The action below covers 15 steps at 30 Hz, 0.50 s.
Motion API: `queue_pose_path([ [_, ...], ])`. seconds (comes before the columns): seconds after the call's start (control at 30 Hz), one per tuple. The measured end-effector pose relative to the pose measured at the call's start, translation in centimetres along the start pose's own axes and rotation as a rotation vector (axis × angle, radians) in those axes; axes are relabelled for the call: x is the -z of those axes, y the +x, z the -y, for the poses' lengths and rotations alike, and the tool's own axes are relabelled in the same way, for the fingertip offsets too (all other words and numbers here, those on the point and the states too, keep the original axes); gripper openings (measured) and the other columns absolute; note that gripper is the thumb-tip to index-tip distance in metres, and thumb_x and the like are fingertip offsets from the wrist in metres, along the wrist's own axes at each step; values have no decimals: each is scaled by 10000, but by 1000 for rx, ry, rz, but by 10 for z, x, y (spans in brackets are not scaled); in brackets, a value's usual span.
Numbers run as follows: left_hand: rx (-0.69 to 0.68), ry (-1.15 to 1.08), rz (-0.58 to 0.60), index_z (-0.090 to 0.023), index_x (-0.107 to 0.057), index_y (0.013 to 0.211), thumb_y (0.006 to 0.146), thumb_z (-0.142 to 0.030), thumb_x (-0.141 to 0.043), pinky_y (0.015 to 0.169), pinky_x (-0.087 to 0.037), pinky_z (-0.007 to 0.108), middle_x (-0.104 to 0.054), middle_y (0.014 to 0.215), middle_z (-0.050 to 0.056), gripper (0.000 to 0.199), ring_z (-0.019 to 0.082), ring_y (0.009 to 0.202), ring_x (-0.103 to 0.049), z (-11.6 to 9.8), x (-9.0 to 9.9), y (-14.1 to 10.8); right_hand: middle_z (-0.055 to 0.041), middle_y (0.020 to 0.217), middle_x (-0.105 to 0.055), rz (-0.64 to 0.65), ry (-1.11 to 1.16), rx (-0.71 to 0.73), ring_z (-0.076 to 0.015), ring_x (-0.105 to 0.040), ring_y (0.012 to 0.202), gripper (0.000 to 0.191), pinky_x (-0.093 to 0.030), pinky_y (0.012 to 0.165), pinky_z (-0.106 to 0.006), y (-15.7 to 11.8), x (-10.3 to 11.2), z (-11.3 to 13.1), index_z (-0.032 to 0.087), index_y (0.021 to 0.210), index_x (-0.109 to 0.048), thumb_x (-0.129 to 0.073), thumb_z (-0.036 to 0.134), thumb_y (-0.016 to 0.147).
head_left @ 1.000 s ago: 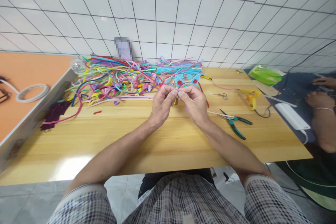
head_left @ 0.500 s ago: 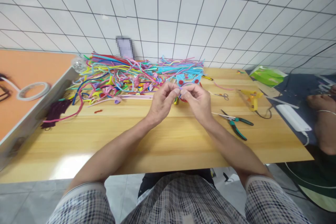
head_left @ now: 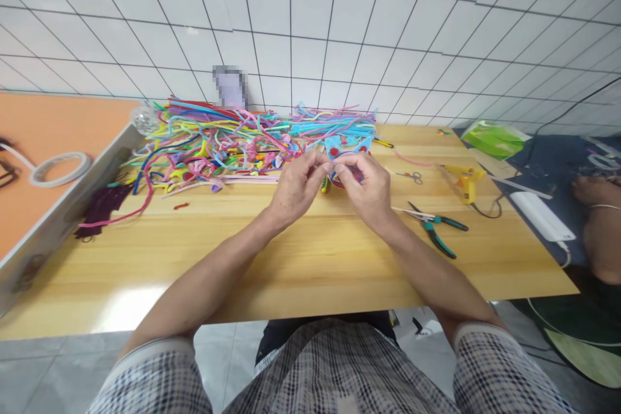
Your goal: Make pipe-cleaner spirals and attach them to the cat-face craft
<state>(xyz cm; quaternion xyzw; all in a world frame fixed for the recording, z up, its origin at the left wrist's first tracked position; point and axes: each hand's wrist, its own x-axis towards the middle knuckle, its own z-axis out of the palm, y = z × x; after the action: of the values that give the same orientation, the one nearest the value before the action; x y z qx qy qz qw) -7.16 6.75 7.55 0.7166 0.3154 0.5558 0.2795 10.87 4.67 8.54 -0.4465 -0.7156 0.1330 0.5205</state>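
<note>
Both hands have shifted slightly right and a little farther out over the bench since the earlier frame, and the small piece between them now sits lower against the right palm. The left hand has its fingertips pinched together on the left end of a small craft piece, purple and red as far as can be told; most of it is hidden by fingers. The right hand is curled closed around the same piece from the right, thumb on top. The piece is held just above the wood, directly in front of a light blue shape with red dots that lies at the near edge of the pipe cleaner heap.

That heap of coloured pipe cleaners stretches along the far side of the bench, against the tiled wall. Right of the hands lie green-handled pliers, with small scissors farther away and a yellow glue gun beyond them to the right. A white power strip rests at the right edge. On the orange surface at left sits a roll of tape. Another person's hand shows at the far right.
</note>
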Motion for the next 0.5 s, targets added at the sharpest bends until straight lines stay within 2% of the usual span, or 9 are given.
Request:
queue_pose_path([
  [0.1, 39, -96, -66, -214, -673, 883, 1055, -566, -665, 624, -423, 282, -645, 766, -4, 392, 134, 650, -515, -2, -7, -5, -34, 922, -781, -4, 159, -133, -205, -682, 844, 192, -559, 800, -365, -4, -6, -1, 270, 978, -795, -714, 441, 1012],
  [0.2, 100, -199, -143, -214, -681, 887, 1025, -618, -699, 627, -448, 278, -632, 749, -11, 427, 127, 635, -517, -3, -17, -11, -23, 861, -757, -15, 297, -228, -184, -654, 767, 302, -553, 733, -344, -7, -13, -1, 257, 926, -788, -757, 554, 970],
  [0.33, 153, -288, -221, -214, -675, 888, 1013, -609, -727, 649, -471, 267, -608, 721, -29, 418, 116, 629, -518, 0, -27, -18, 4, 765, -715, -26, 429, -292, -162, -632, 699, 344, -537, 673, -323, -6, -18, -1, 245, 868, -762, -823, 582, 897],
  [0.43, 138, -290, -164, -214, -670, 897, 1016, -634, -707, 602, -444, 258, -618, 713, -29, 438, 112, 595, -504, 2, -26, -16, 19, 721, -674, 16, 474, -329, -148, -598, 656, 356, -513, 641, -309, -3, -14, -4, 241, 842, -734, -813, 585, 885],
  [0.5, 100, -219, -99, -216, -686, 933, 1015, -648, -697, 572, -417, 258, -638, 731, -23, 440, 110, 574, -496, 3, -21, -13, 15, 737, -676, 33, 404, -307, -149, -592, 669, 306, -504, 652, -308, 0, -9, -3, 239, 833, -724, -791, 530, 902],
])
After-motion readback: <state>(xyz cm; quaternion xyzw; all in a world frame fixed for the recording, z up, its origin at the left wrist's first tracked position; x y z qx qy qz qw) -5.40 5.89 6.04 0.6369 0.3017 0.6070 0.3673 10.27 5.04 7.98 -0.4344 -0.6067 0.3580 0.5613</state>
